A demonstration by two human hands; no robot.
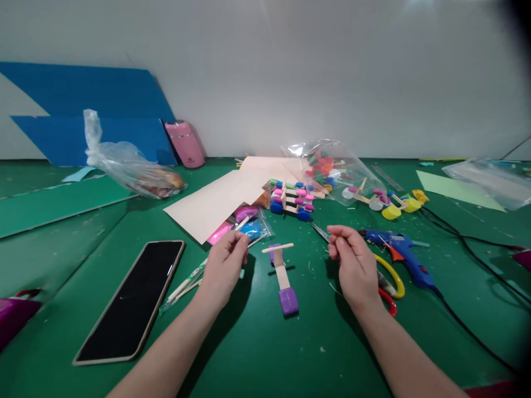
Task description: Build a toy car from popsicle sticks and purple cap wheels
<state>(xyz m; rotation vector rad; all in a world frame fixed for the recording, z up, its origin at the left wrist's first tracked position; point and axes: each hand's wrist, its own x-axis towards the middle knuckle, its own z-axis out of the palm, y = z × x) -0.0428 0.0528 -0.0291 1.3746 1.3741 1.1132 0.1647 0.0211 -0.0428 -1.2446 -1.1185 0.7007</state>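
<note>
My left hand [225, 264] hovers left of a small craft piece, with thumb and fingers pinched together; whatever they may hold is too small to make out. On the other side my right hand [355, 267] is pinched in the same way, near the scissors [392, 282], which it partly covers. Between the hands lies a flat wooden craft stick [282, 276]. A purple clay block [288, 301] sits at its near end and another purple piece [274, 254] at the far end. A thin wooden stick [277, 248] crosses over the far end.
A blue hot glue gun [400, 251] with its cord lies at right. A phone [133, 301] rests at left. Behind are clay-wheeled stick models [292, 200], bags of coloured clay [251, 228], cream paper [207, 204] and a pink flask [185, 145].
</note>
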